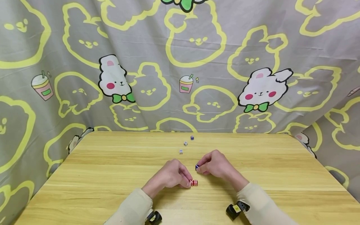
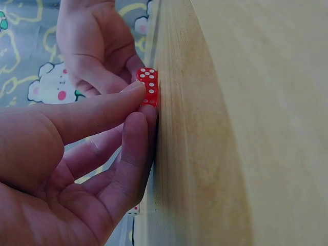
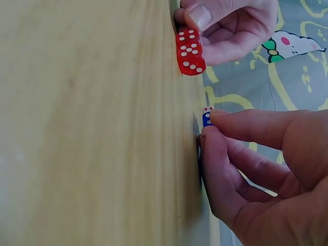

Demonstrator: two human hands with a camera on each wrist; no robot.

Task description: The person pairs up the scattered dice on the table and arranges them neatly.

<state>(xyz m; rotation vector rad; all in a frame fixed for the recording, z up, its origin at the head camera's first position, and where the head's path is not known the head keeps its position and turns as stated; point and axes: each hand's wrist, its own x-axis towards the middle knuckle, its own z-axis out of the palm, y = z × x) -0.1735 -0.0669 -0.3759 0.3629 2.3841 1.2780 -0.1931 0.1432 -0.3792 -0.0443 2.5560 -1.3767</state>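
Two red dice with white pips stand side by side on the table. My left hand (image 1: 172,173) pinches the left red die (image 1: 191,182) between thumb and fingers; the other red die (image 1: 195,183) touches its right side. Farther forward and to the right, my right hand (image 1: 216,164) holds a blue die (image 1: 197,167) between thumb and fingertips, close to the tabletop. In the right wrist view the blue die (image 3: 207,119) is partly hidden by the thumb. The left wrist view shows the red die (image 2: 151,87) at my left thumb tip.
Toward the back of the wooden table (image 1: 112,168) lie a white die (image 1: 181,152), another white die (image 1: 185,143) and a second blue die (image 1: 192,137), in a slanting line. A patterned grey curtain (image 1: 157,103) hangs behind the table's far edge.
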